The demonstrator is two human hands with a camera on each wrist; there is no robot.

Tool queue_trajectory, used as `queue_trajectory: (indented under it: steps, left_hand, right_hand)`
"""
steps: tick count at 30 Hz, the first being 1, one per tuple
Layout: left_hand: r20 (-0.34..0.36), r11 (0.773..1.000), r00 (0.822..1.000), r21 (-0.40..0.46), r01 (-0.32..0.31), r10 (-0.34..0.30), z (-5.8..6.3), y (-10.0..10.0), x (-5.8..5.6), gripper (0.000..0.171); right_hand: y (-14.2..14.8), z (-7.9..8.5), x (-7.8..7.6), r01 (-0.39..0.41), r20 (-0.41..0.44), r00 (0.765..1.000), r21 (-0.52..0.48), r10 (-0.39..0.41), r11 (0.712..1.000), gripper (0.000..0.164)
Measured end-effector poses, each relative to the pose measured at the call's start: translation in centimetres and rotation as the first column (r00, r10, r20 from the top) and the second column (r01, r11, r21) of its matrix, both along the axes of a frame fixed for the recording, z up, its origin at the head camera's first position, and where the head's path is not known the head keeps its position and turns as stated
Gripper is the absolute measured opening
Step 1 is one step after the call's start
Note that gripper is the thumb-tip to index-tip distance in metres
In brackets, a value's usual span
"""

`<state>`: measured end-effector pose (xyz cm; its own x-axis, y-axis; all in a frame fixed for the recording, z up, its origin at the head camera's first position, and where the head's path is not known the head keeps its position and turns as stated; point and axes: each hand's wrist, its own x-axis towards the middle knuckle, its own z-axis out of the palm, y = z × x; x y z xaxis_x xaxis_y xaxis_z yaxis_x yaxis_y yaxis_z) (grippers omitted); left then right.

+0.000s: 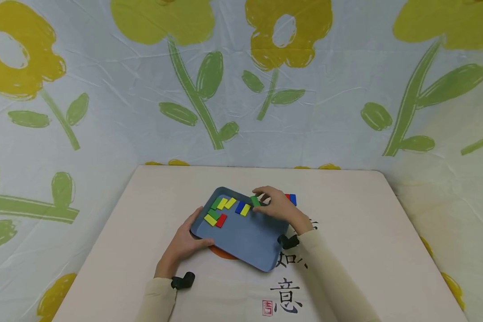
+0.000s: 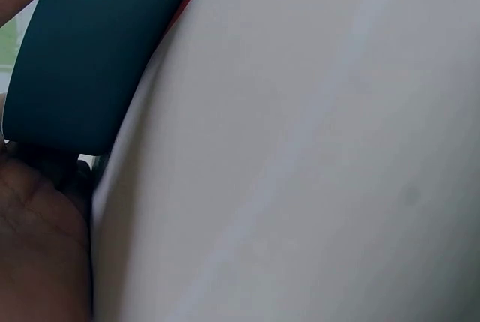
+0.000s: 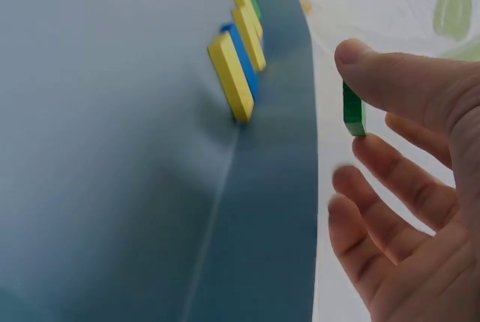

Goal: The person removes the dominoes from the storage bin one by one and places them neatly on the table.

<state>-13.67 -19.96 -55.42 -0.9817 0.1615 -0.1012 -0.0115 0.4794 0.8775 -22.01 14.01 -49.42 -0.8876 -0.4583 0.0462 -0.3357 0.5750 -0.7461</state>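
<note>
A blue-grey rectangular tray (image 1: 249,243) lies turned at an angle on the table. My left hand (image 1: 184,243) grips its left corner, thumb along the near rim; the left wrist view shows the tray's side (image 2: 97,52) between thumb and fingers. Between thumb and fingertip, my right hand (image 1: 281,206) pinches a small green block (image 3: 352,110) near the tray's far rim. Inside the tray, toward its far left, lie several yellow blocks (image 1: 245,209), a blue block (image 1: 239,207), a red block (image 1: 221,220) and green blocks (image 1: 213,214).
Past the right hand, a blue block (image 1: 293,199) and a partly hidden red block (image 1: 287,196) lie on the pale tabletop (image 1: 346,214). Black brush characters (image 1: 286,295) mark the cloth near the front. A flower-patterned curtain (image 1: 233,103) encloses the table's back and sides.
</note>
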Motion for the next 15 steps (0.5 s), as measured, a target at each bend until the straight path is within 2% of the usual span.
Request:
queue_trajectory:
  steps: [4, 15]
  left_hand:
    - [-0.003, 1.000, 1.000, -0.006, -0.003, 0.003, -0.1, 0.0, 0.1, 0.114]
    - [-0.004, 1.000, 1.000, -0.014, -0.003, 0.003, -0.2, 0.0, -0.1, 0.114]
  right_hand:
    - [1.5, -0.1, -0.3, 0.027, -0.036, 0.999, 0.015, -0.027, 1.000, 0.061]
    - [5.8, -0.3, -0.8, 0.156, -0.045, 0.987, 0.048, -0.154, 0.987, 0.062]
